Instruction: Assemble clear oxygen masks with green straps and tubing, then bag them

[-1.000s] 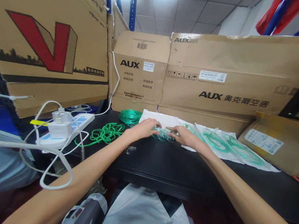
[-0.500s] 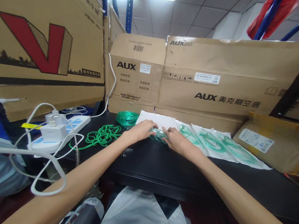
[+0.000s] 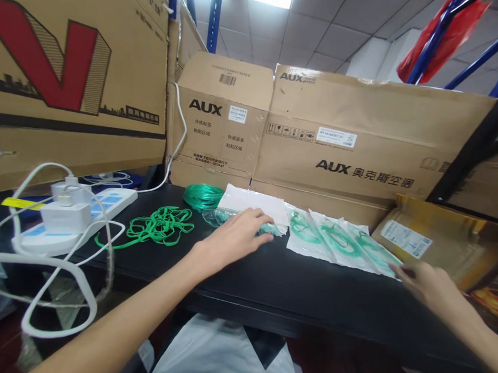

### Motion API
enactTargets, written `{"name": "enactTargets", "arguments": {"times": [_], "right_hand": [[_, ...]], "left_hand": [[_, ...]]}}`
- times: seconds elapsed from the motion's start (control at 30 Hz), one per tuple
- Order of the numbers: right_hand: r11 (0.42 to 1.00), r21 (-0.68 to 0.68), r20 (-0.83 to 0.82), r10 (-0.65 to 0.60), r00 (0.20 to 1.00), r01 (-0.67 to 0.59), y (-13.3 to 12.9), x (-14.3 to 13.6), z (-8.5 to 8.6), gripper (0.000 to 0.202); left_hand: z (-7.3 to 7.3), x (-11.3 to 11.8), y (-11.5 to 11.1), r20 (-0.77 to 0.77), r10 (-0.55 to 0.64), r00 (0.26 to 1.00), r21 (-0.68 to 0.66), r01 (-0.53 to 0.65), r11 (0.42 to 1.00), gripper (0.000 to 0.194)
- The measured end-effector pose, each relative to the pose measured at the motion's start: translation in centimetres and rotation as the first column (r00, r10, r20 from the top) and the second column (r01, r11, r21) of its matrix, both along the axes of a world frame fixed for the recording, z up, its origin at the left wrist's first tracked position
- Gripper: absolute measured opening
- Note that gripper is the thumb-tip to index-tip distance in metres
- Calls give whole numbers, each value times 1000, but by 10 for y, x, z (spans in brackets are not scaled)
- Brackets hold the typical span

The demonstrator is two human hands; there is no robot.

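Note:
My left hand [image 3: 243,233] lies over a white packet [image 3: 254,202], thumb and fingers apart, above a clear, faintly green plastic piece [image 3: 212,214] that shows on both sides of it. What is under the palm is hidden. Off to the right, my right hand [image 3: 431,288] is blurred, its fingertips at the near corner of the rightmost of several flat white packets [image 3: 373,250] with green coils inside. Whether those fingers grip the corner, I cannot tell. A coil of shiny green tubing [image 3: 202,196] and a loose tangle of green cord [image 3: 161,225] lie left of my left hand.
At the left, a power strip [image 3: 118,202] carries white plugs and looping cables over the table's [image 3: 264,282] edge. Cardboard panels [image 3: 334,152] stand along the back. A taped brown parcel [image 3: 376,224] sits at the right, and a large box [image 3: 126,146] at the left.
My right hand has left the clear piece and moved right to the last packet. My left hand has shifted slightly right, its fingers spread more. The whole view has turned a little.

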State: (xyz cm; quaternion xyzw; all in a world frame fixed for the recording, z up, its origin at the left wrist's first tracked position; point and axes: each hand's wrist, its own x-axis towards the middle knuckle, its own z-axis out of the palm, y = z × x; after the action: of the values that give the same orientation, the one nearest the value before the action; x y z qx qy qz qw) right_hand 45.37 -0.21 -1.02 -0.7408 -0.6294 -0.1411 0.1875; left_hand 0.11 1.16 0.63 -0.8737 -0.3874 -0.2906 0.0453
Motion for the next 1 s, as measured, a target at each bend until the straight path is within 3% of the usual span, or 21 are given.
{"name": "enactTargets", "arguments": {"times": [0.1,0.2,0.37,0.5,0.7,0.9,1.0], "right_hand": [[995,-76,-106,-72,992,64,0,45,-15,23],[995,-92,-184,-61,981,44,4,61,-25,21],[998,-28,-216,54,975,-61,12,62,-30,24],[997,50,-198,63,978,-54,19,58,-30,32],[989,85,-222,-95,970,117,25,54,-27,34],[995,35,-236,-86,968,96,36,55,-24,40],[983,36,-249,-165,954,179,50,54,-24,50]], "left_hand": [[-3,15,-16,24,-61,998,-100,63,993,35],[-5,26,-27,60,-85,995,-166,94,982,33],[-14,32,-37,160,-127,979,-252,165,953,32],[-25,31,-41,200,-135,970,-311,194,931,31],[-22,31,-48,226,-149,963,-355,223,908,26],[-21,34,-49,218,-160,963,-370,233,899,26],[-23,33,-50,222,-161,962,-379,237,894,27]]}}
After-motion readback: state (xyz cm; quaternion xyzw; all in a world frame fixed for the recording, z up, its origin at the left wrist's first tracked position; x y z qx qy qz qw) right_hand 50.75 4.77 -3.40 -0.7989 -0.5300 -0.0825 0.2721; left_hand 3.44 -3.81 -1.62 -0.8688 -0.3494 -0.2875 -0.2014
